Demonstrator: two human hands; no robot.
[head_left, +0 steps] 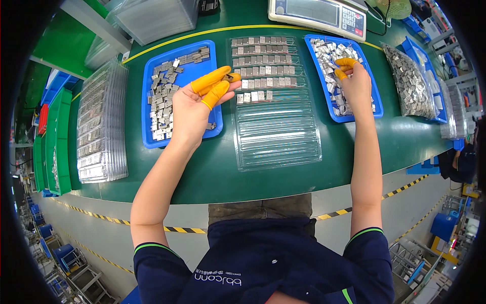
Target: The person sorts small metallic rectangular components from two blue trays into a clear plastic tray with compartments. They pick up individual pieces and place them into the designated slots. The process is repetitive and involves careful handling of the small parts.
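My left hand [195, 104], with yellow finger cots on some fingers, is closed on a small dark metal part [229, 78]. It hovers over the right edge of the left blue tray [219, 133], where many flat grey metal pieces [163, 99] lie loose. My right hand [356, 83], also in yellow finger cots, reaches into the right blue tray [378, 104] among shiny silver pieces [326, 53]. Its fingertips are drawn together there; what they pinch cannot be made out. Between the trays lies a clear plastic blister tray [277, 137], its far rows filled with small metal parts.
A stack of filled clear blister trays [103, 126] stands at the left, beside green bins [62, 142]. A weighing scale [319, 15] and a clear plastic box [154, 20] stand at the back. To the right lies a bag of metal pieces [411, 83] by another blue tray.
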